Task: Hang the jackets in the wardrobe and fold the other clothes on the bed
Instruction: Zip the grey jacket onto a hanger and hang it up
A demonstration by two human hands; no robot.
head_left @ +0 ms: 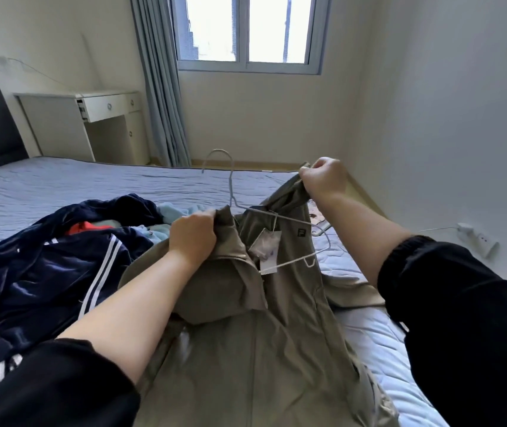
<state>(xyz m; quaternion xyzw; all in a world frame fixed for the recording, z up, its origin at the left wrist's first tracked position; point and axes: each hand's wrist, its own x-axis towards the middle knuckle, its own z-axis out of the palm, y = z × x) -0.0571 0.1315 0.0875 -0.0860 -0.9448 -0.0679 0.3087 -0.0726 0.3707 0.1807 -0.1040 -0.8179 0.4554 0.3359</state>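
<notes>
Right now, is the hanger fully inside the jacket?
Partly out: the hanger shows its hook and right end bare; its left end is hidden under jacket fabric the left hand grips.

jacket (pixel 276 334) on bed (pixel 61 186), tracksuit (pixel 46 272) left

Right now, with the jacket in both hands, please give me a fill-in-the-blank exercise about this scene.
The left hand and the right hand grip the khaki jacket, with a wire ____ in its neck opening.
The navy garment on the bed has white ____.
The grey curtain hangs beside the ____.
Missing words: hanger, stripes, window.
</notes>
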